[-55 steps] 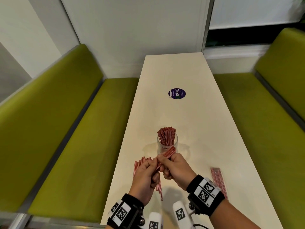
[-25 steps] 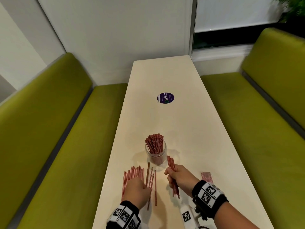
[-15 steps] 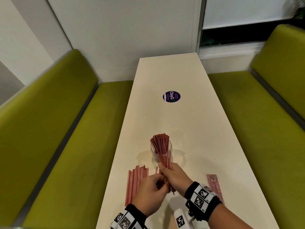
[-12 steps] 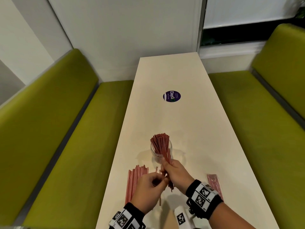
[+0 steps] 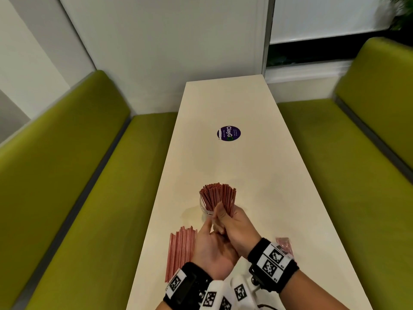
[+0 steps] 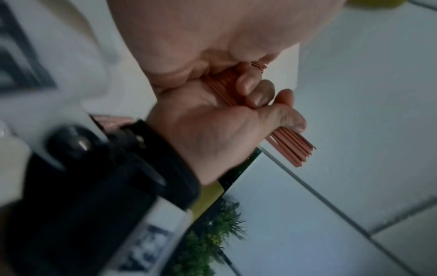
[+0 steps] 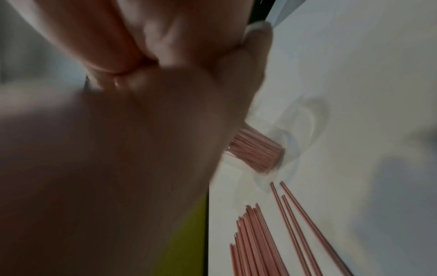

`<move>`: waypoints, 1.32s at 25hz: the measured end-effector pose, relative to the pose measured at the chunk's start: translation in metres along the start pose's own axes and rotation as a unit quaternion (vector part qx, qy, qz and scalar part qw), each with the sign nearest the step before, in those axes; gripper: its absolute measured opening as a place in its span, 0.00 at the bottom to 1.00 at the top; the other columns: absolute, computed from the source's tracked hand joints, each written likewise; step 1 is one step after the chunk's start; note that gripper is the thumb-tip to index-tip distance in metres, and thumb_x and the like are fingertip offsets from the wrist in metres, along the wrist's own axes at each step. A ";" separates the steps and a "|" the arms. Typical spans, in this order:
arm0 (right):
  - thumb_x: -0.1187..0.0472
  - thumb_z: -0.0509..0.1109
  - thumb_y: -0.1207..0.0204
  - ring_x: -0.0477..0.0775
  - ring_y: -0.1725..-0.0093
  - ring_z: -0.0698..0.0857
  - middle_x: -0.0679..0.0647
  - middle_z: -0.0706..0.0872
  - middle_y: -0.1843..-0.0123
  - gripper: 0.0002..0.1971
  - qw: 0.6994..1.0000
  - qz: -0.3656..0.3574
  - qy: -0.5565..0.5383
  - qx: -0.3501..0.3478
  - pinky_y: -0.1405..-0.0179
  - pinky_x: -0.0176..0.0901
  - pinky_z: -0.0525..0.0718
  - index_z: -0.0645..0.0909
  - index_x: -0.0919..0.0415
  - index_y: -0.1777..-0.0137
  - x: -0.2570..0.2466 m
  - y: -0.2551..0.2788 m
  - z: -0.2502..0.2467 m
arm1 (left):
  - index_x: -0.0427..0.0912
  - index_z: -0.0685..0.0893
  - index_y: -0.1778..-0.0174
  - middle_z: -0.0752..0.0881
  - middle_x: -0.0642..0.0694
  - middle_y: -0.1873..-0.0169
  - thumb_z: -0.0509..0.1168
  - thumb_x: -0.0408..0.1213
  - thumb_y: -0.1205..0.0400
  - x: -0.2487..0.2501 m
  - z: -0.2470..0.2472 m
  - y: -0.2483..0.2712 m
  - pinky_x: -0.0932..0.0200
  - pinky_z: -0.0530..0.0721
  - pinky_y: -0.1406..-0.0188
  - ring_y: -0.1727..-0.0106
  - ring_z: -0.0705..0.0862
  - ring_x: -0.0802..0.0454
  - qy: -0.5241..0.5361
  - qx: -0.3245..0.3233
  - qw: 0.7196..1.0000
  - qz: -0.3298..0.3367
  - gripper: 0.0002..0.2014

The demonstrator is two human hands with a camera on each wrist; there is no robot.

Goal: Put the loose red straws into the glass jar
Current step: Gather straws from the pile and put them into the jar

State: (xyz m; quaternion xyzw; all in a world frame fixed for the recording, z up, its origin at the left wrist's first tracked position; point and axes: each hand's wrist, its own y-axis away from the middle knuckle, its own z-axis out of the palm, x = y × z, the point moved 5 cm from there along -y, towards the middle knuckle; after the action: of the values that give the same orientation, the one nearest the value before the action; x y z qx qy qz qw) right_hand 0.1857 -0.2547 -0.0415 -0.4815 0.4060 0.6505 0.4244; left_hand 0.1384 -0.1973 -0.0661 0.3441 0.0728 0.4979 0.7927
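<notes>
The glass jar [image 5: 204, 208] stands mid-table, packed with upright red straws [image 5: 211, 193]. My right hand [image 5: 233, 223] grips a bundle of red straws [image 5: 230, 199] upright, just right of the jar's mouth and level with the straws in it. My left hand [image 5: 210, 247] is turned palm up with straight fingers, touching the right hand from below. In the left wrist view the right fingers [image 6: 258, 97] curl round the bundle [image 6: 290, 147]. A pile of loose straws [image 5: 181, 251] lies on the table to the left. The right wrist view shows the jar [image 7: 293, 143] and loose straws [image 7: 255, 242].
A small packet of red straws [image 5: 284, 245] lies behind my right wrist. A round purple sticker [image 5: 228, 133] is on the narrow cream table [image 5: 257, 171]. Green benches [image 5: 67, 175] run along both long sides, so the table edges are close.
My right hand has lifted the bundle upright to the jar's mouth. The left hand has turned palm up and straightened its fingers under the right hand.
</notes>
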 end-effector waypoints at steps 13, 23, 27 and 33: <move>0.52 0.53 0.31 0.59 0.57 0.87 0.56 0.91 0.55 0.19 0.855 -0.044 0.509 -0.088 0.63 0.41 0.81 0.86 0.53 0.54 -0.021 0.009 -0.023 | 0.51 0.89 0.51 0.89 0.57 0.57 0.66 0.41 0.16 0.042 0.078 0.057 0.66 0.81 0.53 0.54 0.85 0.62 -0.764 0.027 0.499 0.408 0.06; 0.77 0.69 0.37 0.57 0.60 0.85 0.60 0.87 0.48 0.23 0.986 0.000 0.080 -0.144 0.73 0.47 0.80 0.81 0.59 0.42 -0.039 0.033 -0.044 | 0.45 0.91 0.56 0.93 0.51 0.64 0.71 0.33 0.18 0.043 0.074 0.067 0.59 0.89 0.55 0.63 0.90 0.61 -0.749 -0.015 0.571 0.336 0.04; 0.76 0.67 0.29 0.68 0.61 0.86 0.68 0.86 0.51 0.17 0.988 0.037 -0.057 -0.139 0.74 0.48 0.85 0.82 0.65 0.41 -0.045 0.035 -0.054 | 0.41 0.90 0.55 0.93 0.45 0.68 0.70 0.30 0.18 0.046 0.069 0.073 0.54 0.90 0.56 0.65 0.91 0.56 -0.714 -0.020 0.606 0.350 0.04; 0.68 0.62 0.25 0.53 0.78 0.73 0.64 0.79 0.66 0.10 0.988 0.084 0.083 -0.097 0.80 0.33 0.59 0.83 0.61 0.50 -0.025 0.038 -0.038 | 0.47 0.90 0.54 0.92 0.50 0.68 0.73 0.38 0.20 0.032 0.055 0.076 0.59 0.90 0.57 0.64 0.91 0.61 -0.727 -0.030 0.590 0.350 0.02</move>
State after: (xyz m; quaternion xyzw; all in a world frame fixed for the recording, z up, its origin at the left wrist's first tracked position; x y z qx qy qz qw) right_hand 0.1656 -0.3064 -0.0202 -0.5365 0.4139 0.6782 0.2844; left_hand 0.1239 -0.1759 0.0297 0.5669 -0.6685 0.3230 0.3570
